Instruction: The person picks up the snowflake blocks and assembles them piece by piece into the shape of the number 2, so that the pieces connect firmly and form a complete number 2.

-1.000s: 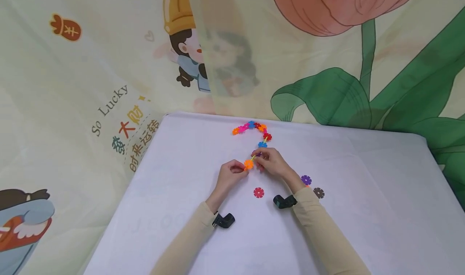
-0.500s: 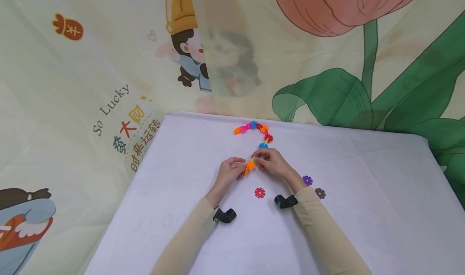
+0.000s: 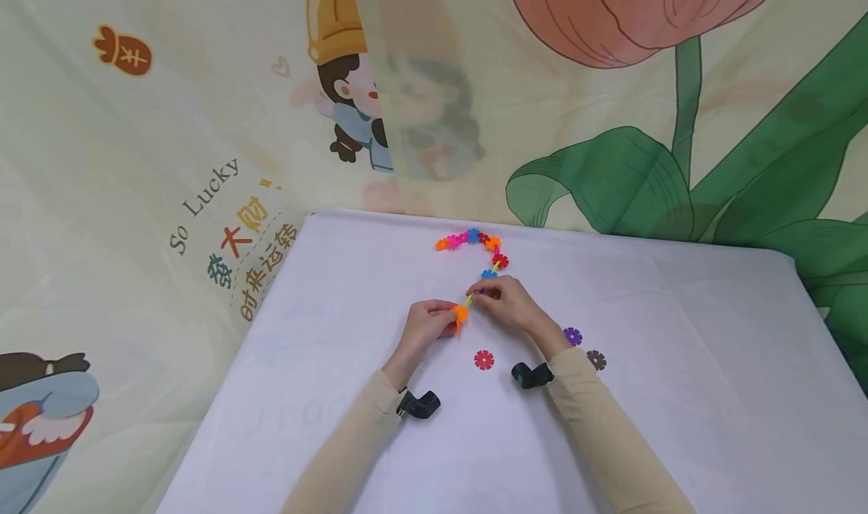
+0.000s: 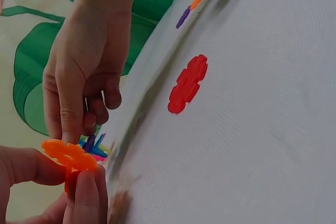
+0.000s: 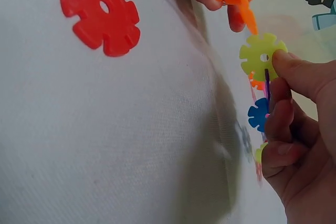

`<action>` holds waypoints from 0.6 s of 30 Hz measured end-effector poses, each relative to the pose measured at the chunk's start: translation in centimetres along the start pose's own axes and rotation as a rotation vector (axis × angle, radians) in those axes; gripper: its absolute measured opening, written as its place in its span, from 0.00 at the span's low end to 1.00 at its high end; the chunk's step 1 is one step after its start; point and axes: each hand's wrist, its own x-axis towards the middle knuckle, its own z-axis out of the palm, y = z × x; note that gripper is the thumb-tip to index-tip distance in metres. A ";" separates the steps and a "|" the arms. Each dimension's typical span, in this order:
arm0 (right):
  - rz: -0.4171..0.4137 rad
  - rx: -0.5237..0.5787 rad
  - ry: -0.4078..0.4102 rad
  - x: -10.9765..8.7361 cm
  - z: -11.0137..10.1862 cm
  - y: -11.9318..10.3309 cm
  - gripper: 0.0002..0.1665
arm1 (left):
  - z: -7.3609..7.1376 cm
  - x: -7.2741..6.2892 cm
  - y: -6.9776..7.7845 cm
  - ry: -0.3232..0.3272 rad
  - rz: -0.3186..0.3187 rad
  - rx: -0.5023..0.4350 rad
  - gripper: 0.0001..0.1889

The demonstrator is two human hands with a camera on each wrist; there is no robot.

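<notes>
My left hand pinches an orange notched flower disc between thumb and fingers. A second orange piece stands crosswise in its edge. With thumb and forefinger, my right hand grips a yellow-green notched disc, into which a purple disc is slotted edge-on. These belong to a chain of joined coloured discs that curves away to the back of the table. In the right wrist view, the orange pieces sit close to the yellow-green disc's rim, with a small gap showing. My right fingers partly cover the purple disc.
A loose red disc lies on the white tablecloth between my forearms. Beside my right sleeve are a purple disc and a brown disc, with an orange piece showing near them. A printed curtain hangs behind the table.
My left hand has turned the orange discs and drawn them slightly left and nearer to me, away from the yellow-green disc. My right hand has hardly moved.
</notes>
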 end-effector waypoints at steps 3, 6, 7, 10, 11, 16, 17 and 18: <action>-0.036 -0.018 0.009 0.0 0.0 0.1 0.09 | 0.1 0.1 0.0 0.002 -0.007 -0.032 0.12; -0.058 -0.035 0.023 0.0 0.1 0.4 0.08 | 0.1 0.3 -0.2 -0.007 -0.026 -0.067 0.12; -0.060 -0.038 0.027 0.0 0.1 0.4 0.08 | 0.1 0.3 -0.3 -0.011 -0.026 -0.074 0.13; -0.066 -0.032 0.030 -0.1 0.2 0.5 0.09 | 0.1 0.6 -0.4 -0.017 -0.041 -0.094 0.12; -0.070 -0.026 0.030 -0.1 0.2 0.6 0.09 | 0.1 0.6 -0.5 -0.018 -0.039 -0.096 0.12; -0.090 -0.011 0.028 -0.1 0.3 0.8 0.09 | 0.3 0.8 -0.5 -0.006 -0.057 -0.088 0.11; -0.086 -0.006 0.025 -0.1 0.4 0.8 0.09 | 0.3 0.8 -0.4 -0.005 -0.061 -0.083 0.11; -0.079 -0.001 0.023 -0.1 0.5 0.9 0.09 | 0.3 0.8 -0.4 -0.003 -0.066 -0.078 0.11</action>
